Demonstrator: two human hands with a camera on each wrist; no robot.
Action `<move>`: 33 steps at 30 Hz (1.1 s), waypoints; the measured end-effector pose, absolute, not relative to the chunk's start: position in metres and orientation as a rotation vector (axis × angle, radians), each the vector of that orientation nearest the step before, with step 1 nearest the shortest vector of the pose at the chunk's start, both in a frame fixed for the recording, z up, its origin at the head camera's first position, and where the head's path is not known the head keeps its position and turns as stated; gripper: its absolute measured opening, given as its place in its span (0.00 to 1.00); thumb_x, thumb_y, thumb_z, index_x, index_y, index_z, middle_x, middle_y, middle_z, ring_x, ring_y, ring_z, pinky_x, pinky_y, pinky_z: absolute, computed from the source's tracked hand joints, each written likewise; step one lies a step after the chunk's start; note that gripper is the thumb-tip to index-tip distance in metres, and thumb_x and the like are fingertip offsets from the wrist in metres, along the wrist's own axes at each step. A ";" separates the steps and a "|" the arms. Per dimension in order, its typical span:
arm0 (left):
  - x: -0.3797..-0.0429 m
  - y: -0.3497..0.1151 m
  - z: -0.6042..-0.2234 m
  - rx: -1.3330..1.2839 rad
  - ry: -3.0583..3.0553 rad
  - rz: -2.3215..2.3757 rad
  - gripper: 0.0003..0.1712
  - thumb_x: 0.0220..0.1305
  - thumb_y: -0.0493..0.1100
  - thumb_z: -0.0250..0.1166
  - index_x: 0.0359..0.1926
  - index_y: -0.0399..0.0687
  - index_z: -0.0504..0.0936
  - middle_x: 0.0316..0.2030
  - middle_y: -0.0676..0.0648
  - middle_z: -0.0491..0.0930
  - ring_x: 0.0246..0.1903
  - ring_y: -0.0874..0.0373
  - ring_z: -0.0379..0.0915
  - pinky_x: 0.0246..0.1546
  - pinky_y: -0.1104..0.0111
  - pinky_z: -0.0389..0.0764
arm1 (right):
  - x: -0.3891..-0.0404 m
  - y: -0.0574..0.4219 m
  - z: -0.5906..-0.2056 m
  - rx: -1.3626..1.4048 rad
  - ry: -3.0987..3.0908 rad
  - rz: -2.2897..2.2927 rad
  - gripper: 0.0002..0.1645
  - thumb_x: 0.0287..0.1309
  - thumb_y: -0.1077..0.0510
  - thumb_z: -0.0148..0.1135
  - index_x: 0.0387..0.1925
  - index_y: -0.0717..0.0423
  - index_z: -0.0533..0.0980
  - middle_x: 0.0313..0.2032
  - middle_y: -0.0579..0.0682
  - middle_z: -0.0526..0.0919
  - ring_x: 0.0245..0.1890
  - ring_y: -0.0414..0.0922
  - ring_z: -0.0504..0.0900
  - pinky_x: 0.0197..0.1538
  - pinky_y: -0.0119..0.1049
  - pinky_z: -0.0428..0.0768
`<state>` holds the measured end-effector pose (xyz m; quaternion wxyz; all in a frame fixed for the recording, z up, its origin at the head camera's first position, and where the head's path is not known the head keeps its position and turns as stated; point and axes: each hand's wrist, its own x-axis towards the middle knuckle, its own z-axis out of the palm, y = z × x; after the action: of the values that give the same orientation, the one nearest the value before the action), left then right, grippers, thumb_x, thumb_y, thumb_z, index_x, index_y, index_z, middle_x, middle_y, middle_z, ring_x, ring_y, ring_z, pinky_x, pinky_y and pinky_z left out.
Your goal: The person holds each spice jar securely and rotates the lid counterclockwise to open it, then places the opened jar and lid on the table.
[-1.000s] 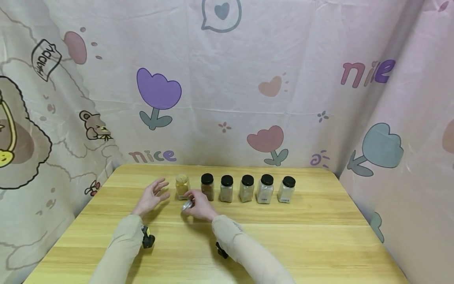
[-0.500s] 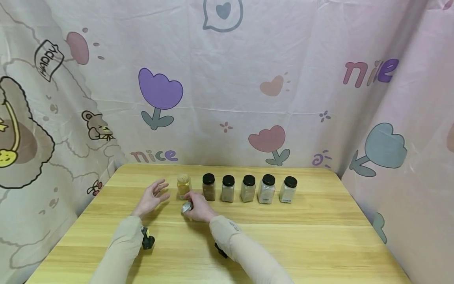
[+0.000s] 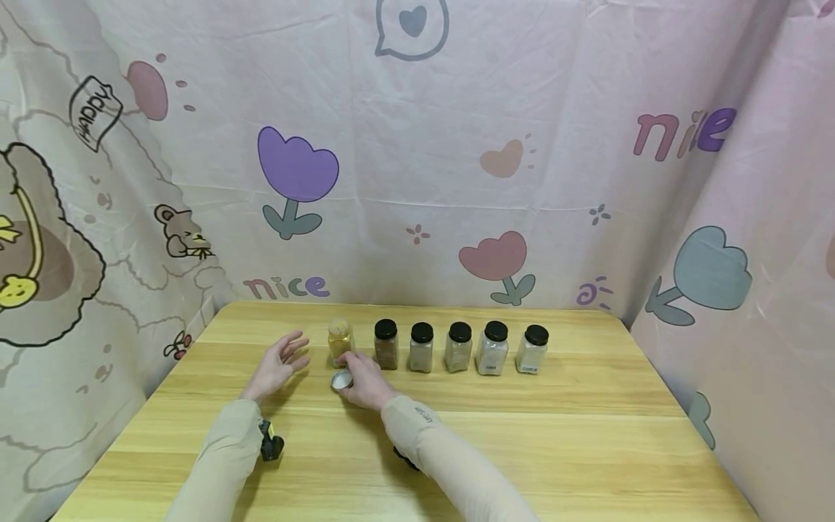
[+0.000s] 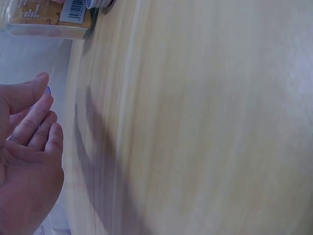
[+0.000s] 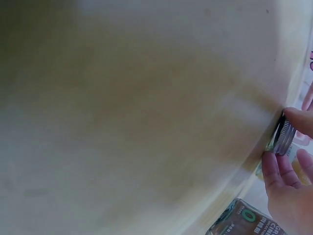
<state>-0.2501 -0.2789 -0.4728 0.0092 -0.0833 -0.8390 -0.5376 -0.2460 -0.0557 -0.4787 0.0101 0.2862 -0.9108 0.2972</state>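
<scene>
My right hand [image 3: 367,382] pinches a round jar lid [image 3: 341,380] between thumb and fingers, low over the wooden table, its pale inner side facing up. In the right wrist view the lid [image 5: 283,135] shows its ribbed, metallic-looking edge, with the dark side towards the tabletop. Just behind stands a square jar of yellow powder [image 3: 340,333], upright, without a black cap; my right fingers overlap its base in the head view. To the left of this jar my left hand [image 3: 274,367] hovers with fingers spread and slightly bent, touching nothing.
Right of the yellow jar runs a row of black-capped jars: a brown-filled one [image 3: 386,349], then several with pale contents, such as the far right one [image 3: 532,351]. A patterned curtain [image 3: 417,145] hangs behind the wooden table [image 3: 554,449].
My right hand has tipped the lid so its pale inside turns further up, and has shifted slightly. My left hand has stayed nearly still beside the yellow jar.
</scene>
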 end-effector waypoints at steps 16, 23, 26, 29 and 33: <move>-0.248 -0.280 -0.477 -0.194 -2.630 -1.609 0.38 0.69 0.28 0.58 0.74 0.25 0.51 0.69 0.22 0.62 0.71 0.27 0.57 0.74 0.41 0.60 | -0.246 -0.044 -0.471 0.773 -2.844 1.034 0.29 0.47 0.55 0.81 0.49 0.56 0.77 0.48 0.52 0.86 0.46 0.46 0.86 0.46 0.30 0.84; -0.241 -0.267 -0.470 0.140 -2.677 -1.434 0.38 0.68 0.30 0.56 0.75 0.29 0.53 0.71 0.25 0.61 0.72 0.29 0.55 0.76 0.40 0.56 | -0.242 -0.026 -0.469 0.766 -2.814 1.244 0.30 0.49 0.56 0.80 0.52 0.60 0.76 0.49 0.58 0.85 0.41 0.48 0.86 0.41 0.28 0.84; -0.239 -0.261 -0.469 0.213 -2.646 -1.378 0.36 0.68 0.32 0.56 0.74 0.30 0.55 0.69 0.26 0.64 0.71 0.30 0.57 0.75 0.40 0.58 | -0.240 -0.018 -0.469 0.783 -2.804 1.301 0.30 0.50 0.57 0.79 0.53 0.62 0.76 0.48 0.60 0.84 0.39 0.47 0.86 0.40 0.27 0.83; -0.238 -0.254 -0.469 0.285 -2.556 -1.288 0.32 0.66 0.33 0.55 0.70 0.30 0.63 0.59 0.26 0.73 0.61 0.30 0.68 0.65 0.41 0.70 | -0.238 -0.010 -0.467 0.792 -2.794 1.346 0.30 0.51 0.57 0.78 0.54 0.62 0.76 0.47 0.61 0.84 0.39 0.48 0.86 0.39 0.26 0.83; -0.238 -0.245 -0.468 0.350 -2.444 -1.173 0.26 0.63 0.32 0.56 0.63 0.32 0.74 0.48 0.29 0.80 0.44 0.38 0.73 0.40 0.58 0.75 | -0.235 0.000 -0.465 0.778 -2.771 1.389 0.30 0.51 0.57 0.78 0.54 0.61 0.76 0.48 0.61 0.84 0.40 0.49 0.86 0.40 0.26 0.83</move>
<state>-0.2377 -0.2454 -0.4683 0.2027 0.1253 -0.8756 -0.4202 -0.2348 -0.0003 -0.4649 -0.0274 0.2434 -0.8667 0.4345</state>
